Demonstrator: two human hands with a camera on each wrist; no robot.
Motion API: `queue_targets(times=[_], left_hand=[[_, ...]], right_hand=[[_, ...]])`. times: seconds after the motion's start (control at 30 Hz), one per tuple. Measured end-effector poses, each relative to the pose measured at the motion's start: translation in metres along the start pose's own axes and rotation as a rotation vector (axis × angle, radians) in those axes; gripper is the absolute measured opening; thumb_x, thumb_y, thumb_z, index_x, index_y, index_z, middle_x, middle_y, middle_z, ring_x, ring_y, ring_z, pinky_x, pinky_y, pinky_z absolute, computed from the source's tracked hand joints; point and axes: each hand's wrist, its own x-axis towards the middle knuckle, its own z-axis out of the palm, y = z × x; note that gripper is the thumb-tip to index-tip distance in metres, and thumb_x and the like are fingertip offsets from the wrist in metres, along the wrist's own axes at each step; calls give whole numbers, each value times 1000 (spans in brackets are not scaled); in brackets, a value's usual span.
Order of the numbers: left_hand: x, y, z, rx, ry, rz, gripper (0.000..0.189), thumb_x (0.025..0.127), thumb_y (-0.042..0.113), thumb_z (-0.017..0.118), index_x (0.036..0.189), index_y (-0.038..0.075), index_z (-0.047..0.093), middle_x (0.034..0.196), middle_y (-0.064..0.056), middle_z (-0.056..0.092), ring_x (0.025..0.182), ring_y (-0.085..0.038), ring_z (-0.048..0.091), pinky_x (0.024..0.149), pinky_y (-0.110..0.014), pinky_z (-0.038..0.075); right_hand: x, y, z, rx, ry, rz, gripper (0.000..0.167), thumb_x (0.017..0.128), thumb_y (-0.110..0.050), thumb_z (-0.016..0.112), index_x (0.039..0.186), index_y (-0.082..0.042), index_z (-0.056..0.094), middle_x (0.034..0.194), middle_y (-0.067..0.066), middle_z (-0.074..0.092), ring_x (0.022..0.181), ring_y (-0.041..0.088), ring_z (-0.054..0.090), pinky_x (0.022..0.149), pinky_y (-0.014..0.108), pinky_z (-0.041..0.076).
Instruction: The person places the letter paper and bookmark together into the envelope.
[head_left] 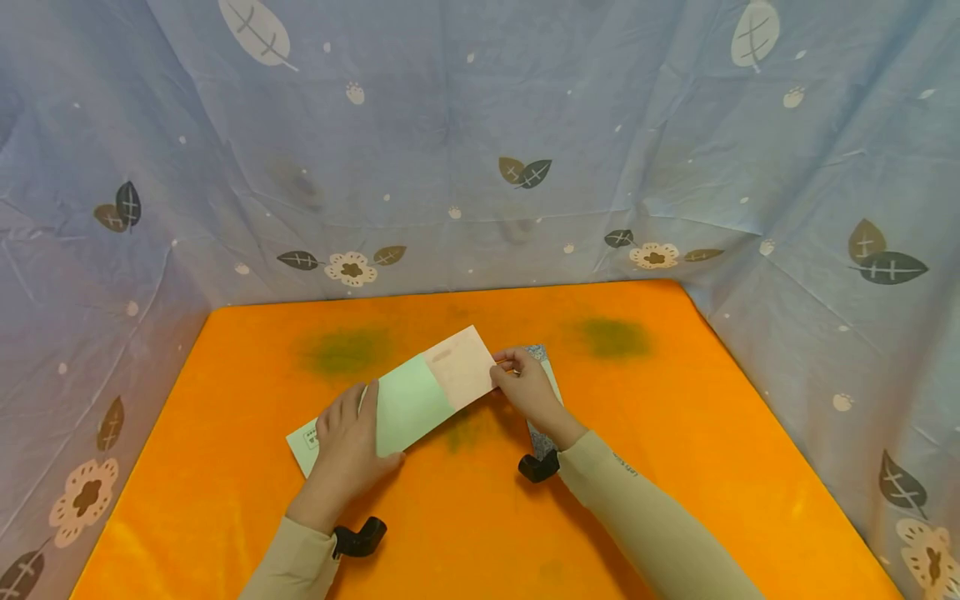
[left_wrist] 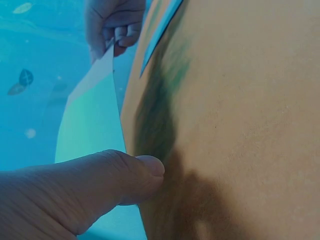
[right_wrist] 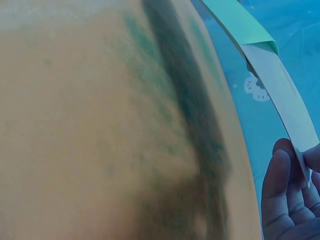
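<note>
A long, flat light green paper cover (head_left: 412, 404) slants across the middle of the head view, with small print at its left end. A pale pinkish-white card-like piece (head_left: 461, 367) extends from its right end; in the right wrist view the green edge (right_wrist: 257, 35) overlaps this pale strip (right_wrist: 285, 90). My left hand (head_left: 348, 442) grips the green part, fingers across its top face and thumb at the near edge. My right hand (head_left: 532, 396) pinches the pale end between thumb and fingers. Beneath my right hand lies a speckled grey and pale green flat piece (head_left: 544, 442), partly hidden.
An orange cloth (head_left: 465, 542) with dark greenish patches covers the table. Blue-grey curtains (head_left: 450, 167) with leaf and flower prints stand at the back and both sides. Black wrist mounts (head_left: 360, 537) sit at both sleeve cuffs.
</note>
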Motion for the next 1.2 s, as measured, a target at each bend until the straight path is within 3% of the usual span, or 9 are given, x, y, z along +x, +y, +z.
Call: queue_targets(times=[0.33,0.57,0.87,0.97,1.2], left_hand=[[1,4,1,-10,-8,7,112,69,35,88,151,-3,22,148,-27,23,133,-47,21,106,-61,14],[3,4,1,-6,-9,14,111,68,30,89,150,-4,22,148,-27,23,133,-46,21,107,-61,13],[4,4,2,3,-14,27,110,68,28,89,150,-5,22,148,-28,24,133,-47,22,107,-62,13],[4,4,2,3,-12,34,110,68,28,89,150,-5,22,148,-28,24,133,-47,22,107,-62,13],[5,3,4,12,-14,38,111,68,29,89,150,-4,22,148,-27,24,133,-46,22,107,-62,13]], right_hand=[[-5,-2,3,-22,-39,-3,30,98,-17,57,125,-2,54,105,22,58,87,47,59,78,58,50],[-22,-32,4,-19,-102,13,30,99,-8,52,126,6,51,107,29,56,92,53,55,82,62,47],[-27,-36,6,-71,-99,6,30,100,-10,52,125,6,53,103,27,57,90,51,56,81,61,47],[-26,-34,7,-85,-96,1,30,99,-9,52,125,7,54,101,27,57,88,51,56,80,61,47],[-12,1,9,-106,-89,3,29,99,-14,55,125,0,55,99,21,60,83,44,60,74,57,50]])
